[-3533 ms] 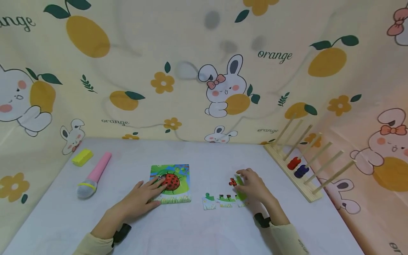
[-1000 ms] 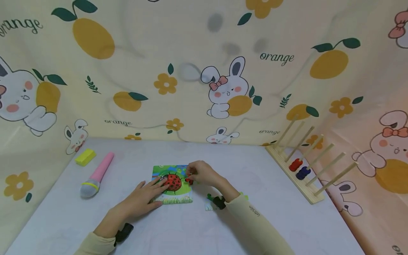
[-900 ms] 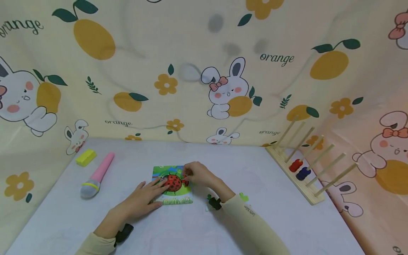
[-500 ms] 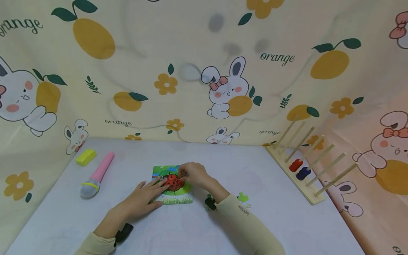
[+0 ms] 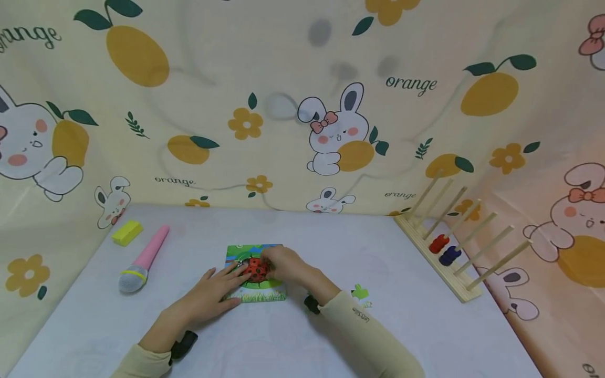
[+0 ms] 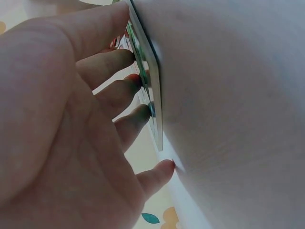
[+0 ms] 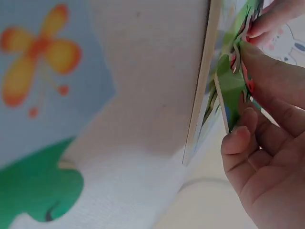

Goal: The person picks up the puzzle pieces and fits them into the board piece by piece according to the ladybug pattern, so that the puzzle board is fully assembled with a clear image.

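Observation:
A square ladybug puzzle board [image 5: 260, 295] lies on the white table. My left hand [image 5: 210, 296] rests on its left side with fingers spread; in the left wrist view, the fingertips of that hand [image 6: 71, 95] lie on the board's face and edge. My right hand [image 5: 288, 265] is over the board's right half. In the right wrist view, the thumb and fingers of this hand [image 7: 271, 109] pinch a green and red puzzle piece [image 7: 231, 88], tilted against the board's face. In the head view the right hand mostly hides that piece.
Loose puzzle pieces [image 5: 361, 292] lie right of the board, partly behind the right sleeve. A pink toy microphone [image 5: 148, 252] and yellow block [image 5: 127, 232] lie at the left. A wooden peg rack [image 5: 437, 257] with red and blue beads stands at the right.
My right hand has gone from the loose pieces leftward to the board, carrying a puzzle piece, then a little further left over the ladybug. The left hand has stayed on the board.

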The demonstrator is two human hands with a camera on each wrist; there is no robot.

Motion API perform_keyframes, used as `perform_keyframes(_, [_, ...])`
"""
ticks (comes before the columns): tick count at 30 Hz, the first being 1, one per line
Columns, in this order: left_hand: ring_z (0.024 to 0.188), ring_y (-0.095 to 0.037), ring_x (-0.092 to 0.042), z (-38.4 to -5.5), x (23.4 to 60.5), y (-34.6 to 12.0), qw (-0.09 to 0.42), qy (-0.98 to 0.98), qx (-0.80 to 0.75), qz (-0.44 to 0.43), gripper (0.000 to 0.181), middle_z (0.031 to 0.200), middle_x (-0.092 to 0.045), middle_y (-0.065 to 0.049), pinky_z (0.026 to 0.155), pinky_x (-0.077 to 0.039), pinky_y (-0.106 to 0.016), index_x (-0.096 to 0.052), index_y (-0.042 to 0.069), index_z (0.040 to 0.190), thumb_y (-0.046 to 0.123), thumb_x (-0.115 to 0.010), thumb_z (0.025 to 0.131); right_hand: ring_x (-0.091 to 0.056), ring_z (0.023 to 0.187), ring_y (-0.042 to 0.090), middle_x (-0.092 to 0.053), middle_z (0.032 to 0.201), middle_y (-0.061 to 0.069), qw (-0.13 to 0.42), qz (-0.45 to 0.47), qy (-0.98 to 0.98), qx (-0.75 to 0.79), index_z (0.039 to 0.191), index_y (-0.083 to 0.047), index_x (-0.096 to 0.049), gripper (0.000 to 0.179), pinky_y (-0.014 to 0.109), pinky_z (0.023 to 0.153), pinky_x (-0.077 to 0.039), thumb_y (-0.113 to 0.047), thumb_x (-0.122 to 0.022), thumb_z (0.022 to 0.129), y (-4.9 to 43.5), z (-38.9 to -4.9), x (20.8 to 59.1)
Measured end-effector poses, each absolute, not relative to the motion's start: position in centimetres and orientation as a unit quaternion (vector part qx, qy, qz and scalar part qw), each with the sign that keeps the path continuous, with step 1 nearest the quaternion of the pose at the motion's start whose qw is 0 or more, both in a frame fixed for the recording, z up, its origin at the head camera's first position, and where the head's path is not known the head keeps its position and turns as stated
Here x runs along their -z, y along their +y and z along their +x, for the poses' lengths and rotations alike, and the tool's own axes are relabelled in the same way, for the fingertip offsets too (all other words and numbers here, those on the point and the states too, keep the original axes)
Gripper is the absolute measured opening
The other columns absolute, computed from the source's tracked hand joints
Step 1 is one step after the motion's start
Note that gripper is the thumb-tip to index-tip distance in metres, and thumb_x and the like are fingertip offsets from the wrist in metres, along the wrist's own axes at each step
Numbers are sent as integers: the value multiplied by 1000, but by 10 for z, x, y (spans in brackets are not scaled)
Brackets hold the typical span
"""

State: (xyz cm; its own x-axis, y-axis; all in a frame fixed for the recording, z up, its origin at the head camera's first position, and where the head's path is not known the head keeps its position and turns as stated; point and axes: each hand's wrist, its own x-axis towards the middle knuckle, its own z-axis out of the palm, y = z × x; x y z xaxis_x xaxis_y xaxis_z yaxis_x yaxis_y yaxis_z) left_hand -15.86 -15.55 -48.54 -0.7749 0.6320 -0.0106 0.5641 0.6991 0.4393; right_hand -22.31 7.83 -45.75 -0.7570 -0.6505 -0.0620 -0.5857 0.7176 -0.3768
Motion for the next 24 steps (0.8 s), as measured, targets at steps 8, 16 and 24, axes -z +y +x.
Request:
perform_keyframes(8, [149, -40, -20, -159, 484, -155, 81, 919, -210, 324, 60, 161, -31, -9, 107, -19, -75, -45, 12, 151, 32, -64, 98, -54, 92, 13, -61, 100, -1, 64, -349, 926, 134, 107, -8, -71, 33, 22, 80, -49, -18, -86, 80, 78, -218, 460])
perform_keyframes(16, [149, -40, -20, -159, 483, -154, 82, 918, -210, 326, 60, 161, -31, -9, 107, -19, -75, -45, 11, 151, 31, -65, 98, -55, 98, 15, -58, 103, 1, 49, -340, 932, 114, 114, -7, -71, 38, 23, 82, -50, -19, -86, 81, 78, -216, 460])
perform_keyframes(24, [148, -41, -21, -159, 482, -154, 81, 919, -211, 324, 61, 161, -32, -10, 107, -19, -75, -45, 11, 151, 30, -66, 97, -54, 97, 14, -58, 101, 0, 49, -335, 934, 113, 112, -7, -73, 34, 23, 79, -50, -17, -85, 81, 76, -217, 463])
